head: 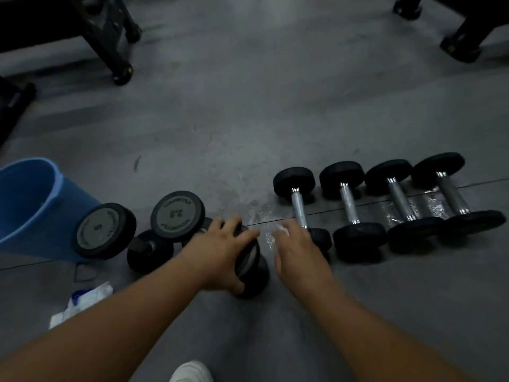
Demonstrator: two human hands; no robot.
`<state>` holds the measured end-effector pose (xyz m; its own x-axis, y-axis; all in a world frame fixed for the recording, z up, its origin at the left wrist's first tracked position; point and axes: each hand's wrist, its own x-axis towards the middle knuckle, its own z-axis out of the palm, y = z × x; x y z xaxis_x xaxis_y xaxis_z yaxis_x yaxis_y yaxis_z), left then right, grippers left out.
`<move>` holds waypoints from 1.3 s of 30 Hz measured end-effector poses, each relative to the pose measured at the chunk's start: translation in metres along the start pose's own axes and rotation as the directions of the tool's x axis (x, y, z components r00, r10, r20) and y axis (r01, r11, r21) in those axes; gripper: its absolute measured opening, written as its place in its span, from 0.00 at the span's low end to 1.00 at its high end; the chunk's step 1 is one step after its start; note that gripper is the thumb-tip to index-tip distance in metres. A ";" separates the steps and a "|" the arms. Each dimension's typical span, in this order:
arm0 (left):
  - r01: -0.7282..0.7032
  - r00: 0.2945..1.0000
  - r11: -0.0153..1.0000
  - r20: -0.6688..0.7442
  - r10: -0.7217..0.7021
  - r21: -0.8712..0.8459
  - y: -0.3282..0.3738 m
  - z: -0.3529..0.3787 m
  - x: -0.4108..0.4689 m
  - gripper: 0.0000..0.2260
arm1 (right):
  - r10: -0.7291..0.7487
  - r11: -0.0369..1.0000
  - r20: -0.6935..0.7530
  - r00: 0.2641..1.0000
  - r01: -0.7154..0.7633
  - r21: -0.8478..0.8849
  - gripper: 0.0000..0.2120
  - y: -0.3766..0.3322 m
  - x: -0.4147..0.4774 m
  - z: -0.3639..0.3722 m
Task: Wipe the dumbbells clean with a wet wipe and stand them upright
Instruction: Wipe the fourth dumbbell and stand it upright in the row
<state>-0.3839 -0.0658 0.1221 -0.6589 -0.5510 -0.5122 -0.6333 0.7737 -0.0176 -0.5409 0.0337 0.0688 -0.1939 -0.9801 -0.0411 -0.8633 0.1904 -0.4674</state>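
The left hand (pixel 220 253) is curling round a black rubber-headed dumbbell (pixel 252 271) lying on the grey floor (pixel 248 106), its long axis pointing away from the person. Just beside it, the right hand (pixel 298 252) is apparently pinching a white wet wipe (pixel 283 231).

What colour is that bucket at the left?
The bucket is blue. The head view, the only one, shows it at the left edge.
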 end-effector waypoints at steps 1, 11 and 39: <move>0.018 0.999 0.999 -0.037 -0.019 -0.030 -0.001 -0.011 0.010 0.50 | -0.011 1.000 -0.033 0.999 0.011 -0.005 0.13 0.006 0.015 -0.008; 0.108 0.987 0.994 -0.122 -0.104 0.030 -0.019 -0.050 0.101 0.50 | -0.042 0.992 -0.012 0.999 0.040 -0.117 0.14 0.073 0.095 -0.032; 0.342 0.774 -0.299 0.448 -0.449 -0.891 0.128 0.089 0.133 0.38 | 0.523 0.651 0.498 0.691 -0.702 0.290 0.14 0.117 0.162 0.027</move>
<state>-0.5163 -0.0119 -0.0246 -0.0440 -0.6333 -0.7726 -0.3972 -0.6986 0.5952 -0.6608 -0.1043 -0.0169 -0.3537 -0.6055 -0.7129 -0.2903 0.7956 -0.5317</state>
